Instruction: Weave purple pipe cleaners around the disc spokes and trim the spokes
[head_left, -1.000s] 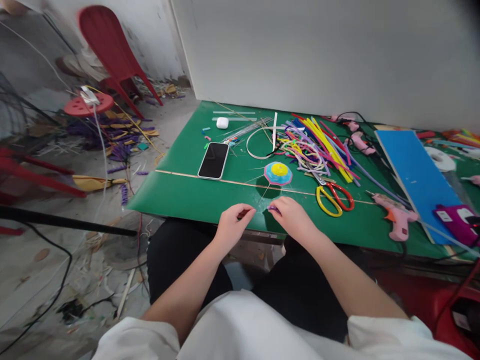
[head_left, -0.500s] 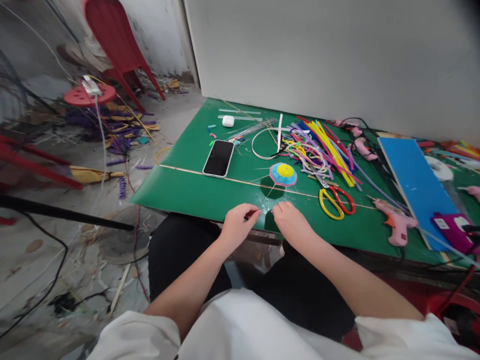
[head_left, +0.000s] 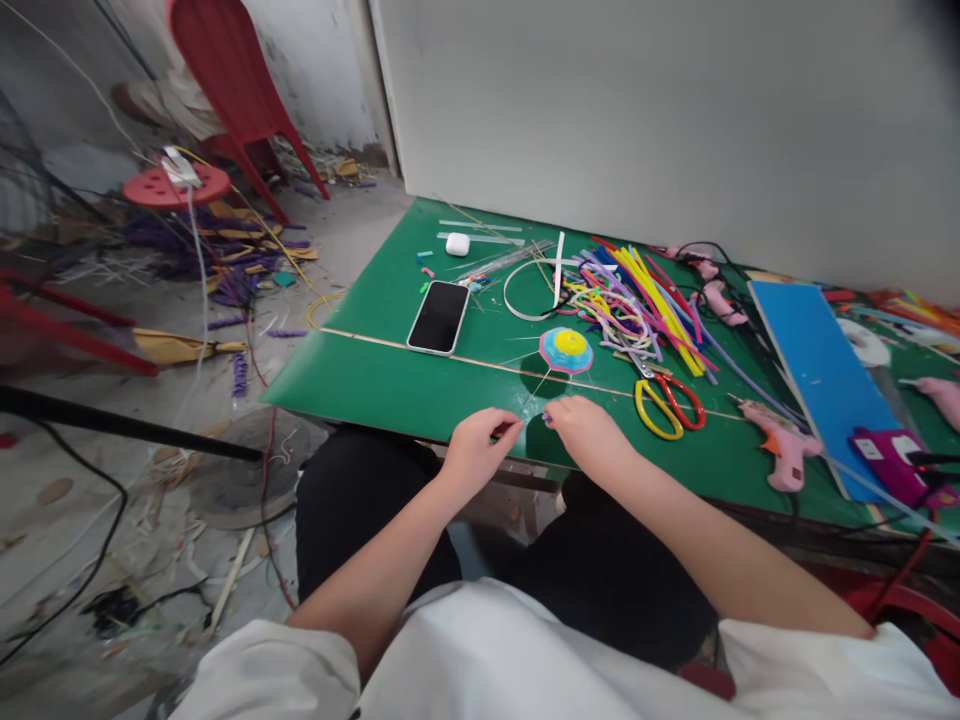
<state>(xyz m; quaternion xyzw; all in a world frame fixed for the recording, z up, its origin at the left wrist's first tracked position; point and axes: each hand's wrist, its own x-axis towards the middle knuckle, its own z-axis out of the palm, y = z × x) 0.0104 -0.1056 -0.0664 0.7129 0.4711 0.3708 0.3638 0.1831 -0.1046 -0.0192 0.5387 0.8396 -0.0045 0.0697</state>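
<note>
A small round piece [head_left: 566,350], yellow in the middle with blue and pink rings, sits on the green table [head_left: 360,370] with thin spokes sticking out of it. My left hand [head_left: 484,440] is at the table's front edge, thumb and forefinger pinched near the end of a thin spoke; what they hold is too small to name. Just to its right, my right hand [head_left: 581,430] has its fingers closed on a tiny purple bit [head_left: 548,418]. The two hands are apart. Yellow and red scissors [head_left: 670,402] lie to the right of the round piece.
A phone [head_left: 439,318] and a white earbud case [head_left: 457,244] lie at the left. Behind are colourful pipe cleaners [head_left: 660,310]. To the right are a pink glue gun [head_left: 784,445] and a blue board [head_left: 825,370].
My right hand has shifted slightly up, and the purple bit at its fingertips shows more clearly. My left hand stays pinched in nearly the same place. The view has turned slightly.
</note>
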